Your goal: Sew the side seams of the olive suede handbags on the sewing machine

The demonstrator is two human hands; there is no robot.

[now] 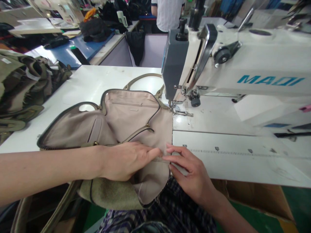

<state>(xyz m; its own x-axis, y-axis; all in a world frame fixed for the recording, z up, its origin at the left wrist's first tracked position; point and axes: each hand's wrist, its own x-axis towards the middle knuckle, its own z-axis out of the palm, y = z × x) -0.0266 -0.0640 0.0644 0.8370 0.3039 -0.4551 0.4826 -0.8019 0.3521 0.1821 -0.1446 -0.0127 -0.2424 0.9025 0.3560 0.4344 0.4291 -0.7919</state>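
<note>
On a white table [85, 77], left grip [125, 160] and right grip [190, 168] holding a bag [131, 118], blue bench [96, 48] beyond, person [169, 14] behind.

Before us, a bag [133, 121] lies on the table [97, 76] and over its near edge, left of the machine [243, 58]; a pile [14, 76] sits farther left.

A white surface [218, 170] carries a sewing machine [262, 61] along its right side. Left of the machine's head lies an open bag [136, 115], lining showing, its near part hanging over the front edge; one handle [143, 75] loops behind it. A printed ruler [233, 152] runs along the surface's near side.
</note>
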